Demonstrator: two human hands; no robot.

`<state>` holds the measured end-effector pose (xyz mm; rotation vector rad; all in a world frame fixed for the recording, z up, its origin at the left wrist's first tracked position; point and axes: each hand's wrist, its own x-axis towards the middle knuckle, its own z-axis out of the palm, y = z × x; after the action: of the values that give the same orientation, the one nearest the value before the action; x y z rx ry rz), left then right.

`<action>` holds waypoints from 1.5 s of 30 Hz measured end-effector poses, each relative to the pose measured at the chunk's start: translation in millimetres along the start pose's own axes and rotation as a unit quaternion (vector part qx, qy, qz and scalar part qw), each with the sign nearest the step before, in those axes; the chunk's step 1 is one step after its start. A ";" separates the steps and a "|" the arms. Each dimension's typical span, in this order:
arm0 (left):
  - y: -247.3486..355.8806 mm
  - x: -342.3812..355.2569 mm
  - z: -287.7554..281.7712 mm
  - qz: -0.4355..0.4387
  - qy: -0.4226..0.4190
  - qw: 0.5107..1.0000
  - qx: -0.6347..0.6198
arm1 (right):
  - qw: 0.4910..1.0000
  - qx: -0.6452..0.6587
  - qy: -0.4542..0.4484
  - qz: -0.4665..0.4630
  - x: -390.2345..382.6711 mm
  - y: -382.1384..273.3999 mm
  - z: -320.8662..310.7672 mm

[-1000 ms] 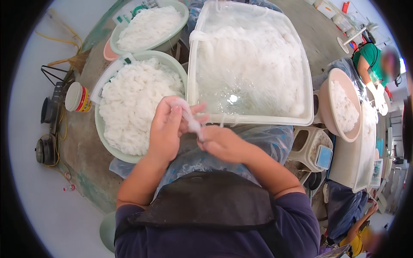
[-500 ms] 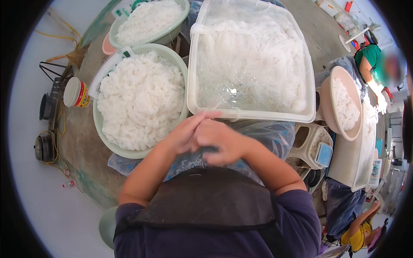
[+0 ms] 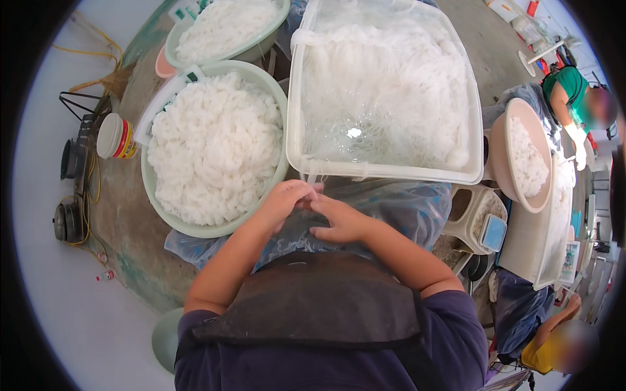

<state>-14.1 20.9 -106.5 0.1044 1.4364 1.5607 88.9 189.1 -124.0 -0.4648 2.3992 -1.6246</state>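
Note:
My left hand (image 3: 285, 201) is just in front of the white rectangular tub (image 3: 391, 173), its fingers pinched together. Thin whitish strands (image 3: 311, 177) hang over the tub's front rim to those fingertips. My right hand (image 3: 340, 220) meets it from the right, fingers reaching toward the left fingertips and thumb held apart; its fingertips are partly hidden. Inside the tub, fine white fibre strands (image 3: 391, 98) lie soaked in water, with light glinting near the front. To the left, a pale green basin (image 3: 195, 229) holds a heap of fluffy white strand bundles (image 3: 212, 150).
Farther back left is another green basin (image 3: 261, 49) of white strands. Clear plastic sheeting (image 3: 398, 208) lies below my hands. On the right are a stool (image 3: 466, 225), a beige basin (image 3: 548, 195) and two other people. A lidded bucket (image 3: 112, 135) stands at left.
My hands have come slightly lower and apart from their overlapping, blurred clasp. The right thumb now stands apart from its fingers. Strands now show between the tub rim and my left fingers.

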 end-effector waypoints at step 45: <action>91.0 -4.2 32.7 0.075 0.052 0.995 0.035 | 0.964 -0.160 0.208 -0.035 22.5 -49.6 -119.3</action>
<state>-43.6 57.2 -21.7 0.1794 1.5972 1.6574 34.3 266.7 -33.4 -0.2803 3.0128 -1.4838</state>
